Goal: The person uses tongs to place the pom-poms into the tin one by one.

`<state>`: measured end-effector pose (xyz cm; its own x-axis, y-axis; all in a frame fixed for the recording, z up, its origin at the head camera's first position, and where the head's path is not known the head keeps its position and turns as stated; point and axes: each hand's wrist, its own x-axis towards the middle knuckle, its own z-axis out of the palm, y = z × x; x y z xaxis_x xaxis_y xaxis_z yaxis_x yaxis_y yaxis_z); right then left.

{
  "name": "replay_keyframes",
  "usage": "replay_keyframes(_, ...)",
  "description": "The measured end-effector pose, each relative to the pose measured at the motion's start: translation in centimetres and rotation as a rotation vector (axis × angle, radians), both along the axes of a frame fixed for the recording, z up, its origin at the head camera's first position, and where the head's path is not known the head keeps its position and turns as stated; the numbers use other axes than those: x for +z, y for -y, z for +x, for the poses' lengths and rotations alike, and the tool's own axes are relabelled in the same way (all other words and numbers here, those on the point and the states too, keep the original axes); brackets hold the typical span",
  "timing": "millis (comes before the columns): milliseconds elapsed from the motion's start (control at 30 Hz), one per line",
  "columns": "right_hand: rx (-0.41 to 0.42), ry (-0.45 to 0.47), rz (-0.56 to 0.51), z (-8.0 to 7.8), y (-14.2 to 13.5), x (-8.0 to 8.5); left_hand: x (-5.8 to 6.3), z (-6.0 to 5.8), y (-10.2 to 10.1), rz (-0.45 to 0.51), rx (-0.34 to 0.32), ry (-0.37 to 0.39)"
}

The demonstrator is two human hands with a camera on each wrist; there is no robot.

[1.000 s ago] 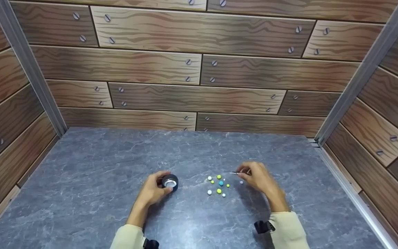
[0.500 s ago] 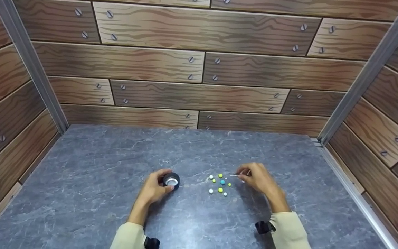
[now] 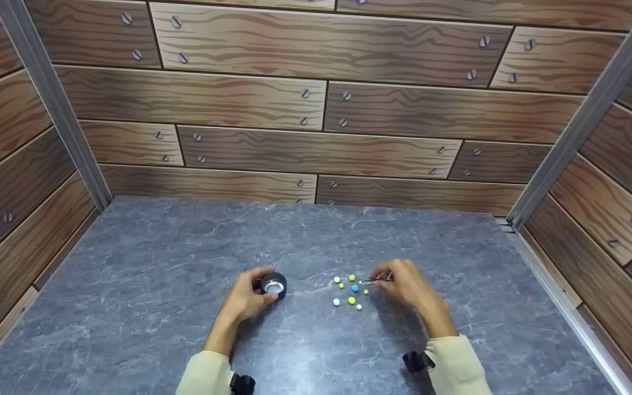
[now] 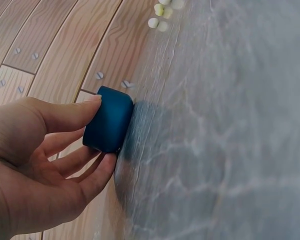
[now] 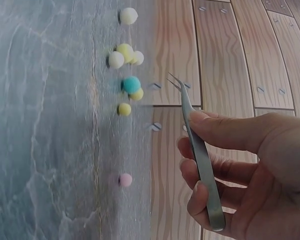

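Observation:
My left hand (image 3: pixel 246 296) holds a small round dark blue container (image 4: pixel 110 122) between thumb and fingers. Its silvery inside faces up in the head view, and in the left wrist view its base sits right at the tabletop. My right hand (image 3: pixel 408 284) pinches bent-tip metal tweezers (image 5: pixel 202 162). Their points are slightly apart with nothing between them, above the table beside the cluster. Several small pom-poms lie there: a teal one (image 5: pixel 131 84), yellow ones such as this pom-pom (image 3: pixel 351 300), and white ones such as this pom-pom (image 3: pixel 336 302). A pink pom-pom (image 5: pixel 125 180) lies apart, hidden by my right hand in the head view.
The grey marbled tabletop (image 3: pixel 195 236) runs back to a wood-plank-patterned wall (image 3: pixel 250 104). Similar panels stand on both sides, with metal posts (image 3: pixel 574 118) at the corners. The pom-pom cluster lies between my hands, right of the container.
My right hand has moved a little left and toward me, bringing the tweezers closer to the pom-poms and covering the pink one. My left hand keeps its hold on the container.

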<state>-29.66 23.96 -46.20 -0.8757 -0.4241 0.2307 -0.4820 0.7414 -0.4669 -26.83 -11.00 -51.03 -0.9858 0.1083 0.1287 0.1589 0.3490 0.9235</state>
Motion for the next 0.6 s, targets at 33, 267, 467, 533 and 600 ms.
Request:
replay_keyframes(33, 0.009, -0.006, 0.002, 0.0, 0.1, 0.0, 0.0, 0.0, 0.0, 0.003, -0.001, 0.000)
replay_keyframes(267, 0.052, -0.027, 0.015, 0.4, 1.0, -0.1, 0.0, -0.4, -0.2, -0.021, -0.010, -0.010)
replay_keyframes(467, 0.068, -0.004, 0.038, 0.5, 2.0, -0.4, 0.0, -0.4, -0.1, -0.017, -0.010, -0.009)
replay_keyframes(533, 0.086, -0.014, 0.045, 0.6, 2.3, -0.5, -0.1, -0.4, 0.0, -0.016, -0.007, -0.003)
replay_keyframes(600, 0.103, -0.017, 0.045, 0.6, 2.7, -0.6, -0.1, -0.3, 0.2, -0.012, -0.002, 0.004)
